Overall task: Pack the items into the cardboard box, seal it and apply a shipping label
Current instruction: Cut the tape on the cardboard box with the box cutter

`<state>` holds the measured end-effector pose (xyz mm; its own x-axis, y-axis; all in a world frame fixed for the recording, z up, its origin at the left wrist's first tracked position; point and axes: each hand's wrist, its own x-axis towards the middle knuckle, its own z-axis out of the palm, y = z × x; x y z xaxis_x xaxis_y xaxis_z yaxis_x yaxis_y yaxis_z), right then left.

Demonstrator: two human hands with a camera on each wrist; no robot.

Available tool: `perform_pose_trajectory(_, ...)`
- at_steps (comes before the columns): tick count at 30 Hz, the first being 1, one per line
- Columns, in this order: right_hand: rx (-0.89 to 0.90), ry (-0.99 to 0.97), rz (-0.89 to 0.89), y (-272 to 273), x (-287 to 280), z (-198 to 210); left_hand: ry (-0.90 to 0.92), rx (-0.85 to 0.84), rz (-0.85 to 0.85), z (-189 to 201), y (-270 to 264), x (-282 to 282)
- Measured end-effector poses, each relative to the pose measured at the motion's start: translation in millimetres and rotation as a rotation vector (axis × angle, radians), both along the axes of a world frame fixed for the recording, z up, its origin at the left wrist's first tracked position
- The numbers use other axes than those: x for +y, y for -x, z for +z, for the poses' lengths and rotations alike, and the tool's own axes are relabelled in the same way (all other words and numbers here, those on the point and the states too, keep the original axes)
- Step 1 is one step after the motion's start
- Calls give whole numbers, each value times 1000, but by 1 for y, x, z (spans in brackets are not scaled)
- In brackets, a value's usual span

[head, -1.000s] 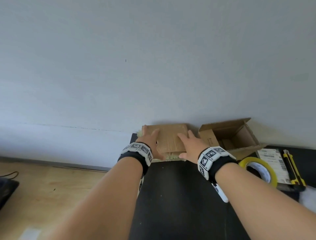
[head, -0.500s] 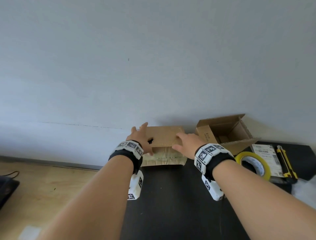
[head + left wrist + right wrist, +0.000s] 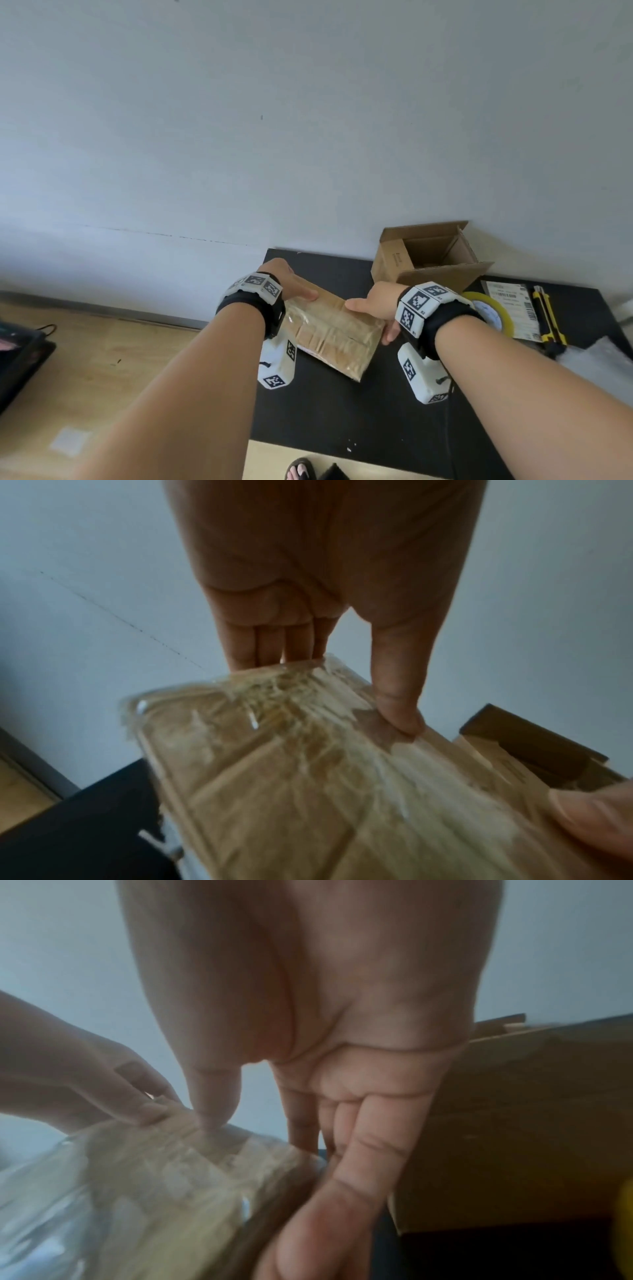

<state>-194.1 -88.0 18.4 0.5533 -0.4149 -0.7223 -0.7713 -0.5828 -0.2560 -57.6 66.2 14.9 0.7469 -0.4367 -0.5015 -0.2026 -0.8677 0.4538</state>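
A flat brown cardboard item in clear plastic wrap [image 3: 330,334] is held tilted above the black mat [image 3: 342,411]. My left hand [image 3: 291,286] grips its far left end, thumb on top [image 3: 399,710] and fingers behind. At the right end my right hand [image 3: 373,305] holds it with the thumb on top and the fingers down its side [image 3: 342,1164]. The open cardboard box [image 3: 428,257] stands at the back right against the wall, flaps up. Beside it lie the yellow tape roll [image 3: 493,308] and the shipping label [image 3: 513,305].
A yellow and black utility knife [image 3: 548,318] lies right of the label. Bubble wrap [image 3: 603,363] sits at the mat's right edge. Wooden floor is left of the mat, with a dark object [image 3: 20,356] at far left. A foot [image 3: 301,471] shows below.
Both hands lifted the wrapped item from the mat's far edge by the wall, drew it nearer and turned it to slant. The view tipped down.
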Motion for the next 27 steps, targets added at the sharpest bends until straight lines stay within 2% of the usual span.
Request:
perform_pose_trajectory(7,8,-119,-207,44,-26,-7,145,-11,-78,-11,35,-39)
perform_pose_trajectory(12,53,-42,-164,63,-37,-11,51,-34,-235,-22,56,-67)
perform_pose_trajectory(16,47,19,-131,72,-42,-18,86,-123,-231,-26,69,-78)
perform_pose_trajectory(20,-7,65,-90,79,-55,-17,9,-221,-312,-14,69,-85)
perform_pose_trajectory(23,-75,105,-103,85,-68,-11,21,-337,-385,1,77,-94)
perform_pose_trajectory(27,-131,247,-94,100,-92,-4,-25,-326,-577,16,101,-124)
